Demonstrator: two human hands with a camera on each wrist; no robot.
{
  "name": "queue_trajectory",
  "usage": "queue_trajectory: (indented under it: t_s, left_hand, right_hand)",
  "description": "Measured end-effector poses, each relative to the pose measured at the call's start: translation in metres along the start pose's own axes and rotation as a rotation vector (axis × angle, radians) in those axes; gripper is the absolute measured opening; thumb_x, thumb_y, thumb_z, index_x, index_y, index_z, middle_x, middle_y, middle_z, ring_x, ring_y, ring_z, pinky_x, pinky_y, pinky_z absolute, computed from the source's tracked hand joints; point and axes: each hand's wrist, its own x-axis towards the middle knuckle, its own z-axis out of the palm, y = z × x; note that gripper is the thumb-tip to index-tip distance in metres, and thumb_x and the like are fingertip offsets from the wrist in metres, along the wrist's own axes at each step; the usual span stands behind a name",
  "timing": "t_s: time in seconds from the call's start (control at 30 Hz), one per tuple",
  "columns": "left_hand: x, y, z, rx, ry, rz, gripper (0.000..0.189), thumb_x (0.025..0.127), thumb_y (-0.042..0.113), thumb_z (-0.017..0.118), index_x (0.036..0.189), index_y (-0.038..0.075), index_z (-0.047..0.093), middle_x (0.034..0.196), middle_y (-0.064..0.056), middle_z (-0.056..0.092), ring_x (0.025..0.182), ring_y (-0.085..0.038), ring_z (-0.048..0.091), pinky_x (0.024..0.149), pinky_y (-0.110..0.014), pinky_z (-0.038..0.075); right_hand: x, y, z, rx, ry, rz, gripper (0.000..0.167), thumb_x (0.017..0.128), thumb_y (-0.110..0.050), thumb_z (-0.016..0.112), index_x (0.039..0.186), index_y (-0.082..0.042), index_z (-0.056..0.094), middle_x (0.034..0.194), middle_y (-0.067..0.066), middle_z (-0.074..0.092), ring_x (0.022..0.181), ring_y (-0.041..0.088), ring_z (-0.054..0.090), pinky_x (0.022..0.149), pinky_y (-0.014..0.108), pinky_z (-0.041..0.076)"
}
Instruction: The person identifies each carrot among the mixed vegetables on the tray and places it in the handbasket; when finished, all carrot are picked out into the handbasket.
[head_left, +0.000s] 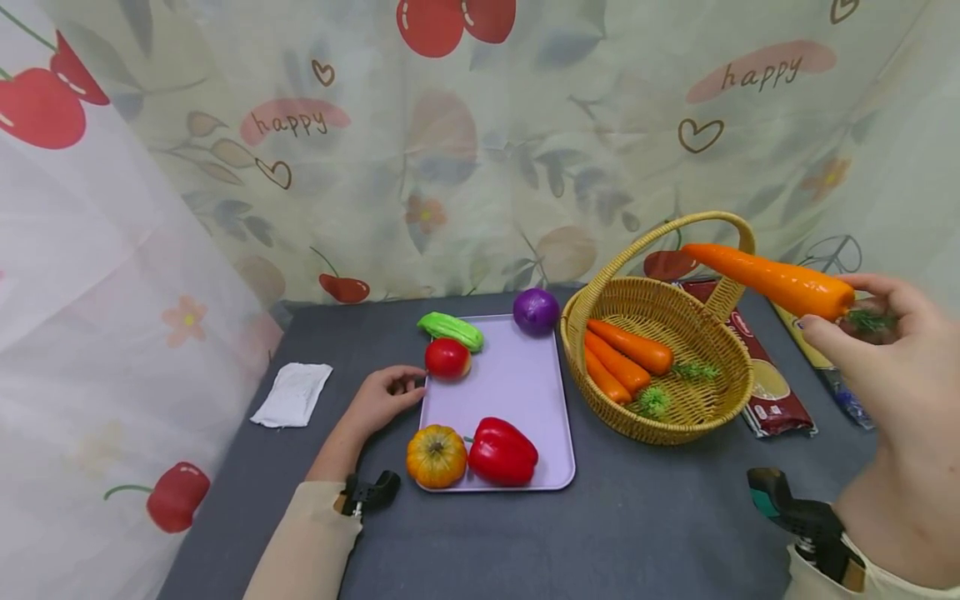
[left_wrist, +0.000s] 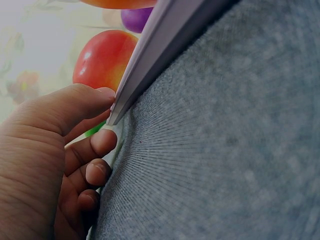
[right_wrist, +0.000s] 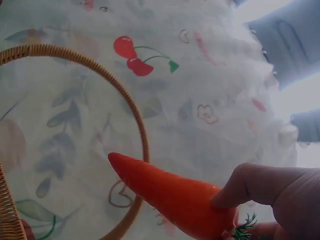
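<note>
My right hand [head_left: 892,350] pinches an orange carrot [head_left: 780,279] near its leafy end, holding it up with the tip pointing left across the basket handle. In the right wrist view the thumb presses on the carrot [right_wrist: 175,195]. A wicker basket [head_left: 660,429] stands below, with several more carrots [head_left: 626,346] inside. My left hand [head_left: 382,400] pinches the left edge of a lilac tray [head_left: 510,392], thumb on the rim and fingertips at its side. Beside that hand sits a red fruit [head_left: 447,359] on the tray.
A green vegetable [head_left: 453,331] and a purple ball-shaped vegetable [head_left: 536,311] lie at the tray's far corners. A small pumpkin [head_left: 437,456] and red bell pepper [head_left: 502,451] lie at its near end. A white packet [head_left: 292,395] lies left; a dark red package [head_left: 776,392] lies behind the basket.
</note>
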Motion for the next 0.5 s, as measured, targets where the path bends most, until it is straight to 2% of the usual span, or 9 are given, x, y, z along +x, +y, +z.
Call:
queue_trajectory:
  t_s: [0.07,0.17,0.27,0.4,0.5]
  left_hand:
    - [0.001,-0.001,0.0,0.0,-0.004,0.005,0.029,0.093,0.021,0.078,0.118,0.008,0.073,0.087,-0.004,0.06,0.075,-0.021,0.052,0.065,-0.029,0.042]
    - [0.001,-0.002,0.001,0.001,-0.004,0.009,0.029,0.092,0.021,0.078,0.118,0.008,0.073,0.086,-0.003,0.06,0.074,-0.02,0.052,0.065,-0.028,0.042]
    - [0.0,-0.002,0.001,0.001,0.004,0.012,0.028,0.092,0.02,0.078,0.117,0.008,0.073,0.086,-0.003,0.06,0.074,-0.02,0.052,0.064,-0.028,0.042]
    - [0.0,-0.002,0.0,0.003,0.011,0.011,0.027,0.092,0.019,0.079,0.116,0.008,0.073,0.085,-0.003,0.06,0.073,-0.021,0.052,0.064,-0.028,0.042]
    - [0.001,-0.002,0.001,0.001,0.008,0.011,0.027,0.092,0.019,0.078,0.116,0.007,0.073,0.086,-0.003,0.06,0.073,-0.02,0.052,0.064,-0.028,0.042]
  right_hand:
    - [0.009,0.006,0.005,-0.061,-0.053,-0.004,0.053,0.1,-0.017,0.063,0.148,-0.004,0.045,0.113,0.007,0.05,0.081,0.016,0.047,0.065,0.014,0.039]
    - [0.024,0.014,0.015,-0.129,-0.13,0.0,0.063,0.1,-0.026,0.063,0.152,0.0,0.04,0.123,0.026,0.049,0.087,0.03,0.049,0.063,0.023,0.041]
    - [0.038,0.024,0.03,-0.143,-0.219,0.014,0.068,0.099,-0.034,0.062,0.154,-0.002,0.039,0.131,0.029,0.047,0.095,0.039,0.055,0.065,0.031,0.047]
    - [0.053,0.035,0.051,-0.175,-0.354,-0.004,0.071,0.1,-0.043,0.061,0.154,-0.002,0.037,0.138,0.034,0.043,0.109,0.05,0.051,0.074,0.051,0.05]
    - [0.06,0.041,0.067,-0.233,-0.435,-0.033,0.072,0.1,-0.046,0.061,0.153,-0.002,0.038,0.142,0.036,0.041,0.115,0.053,0.045,0.08,0.06,0.045]
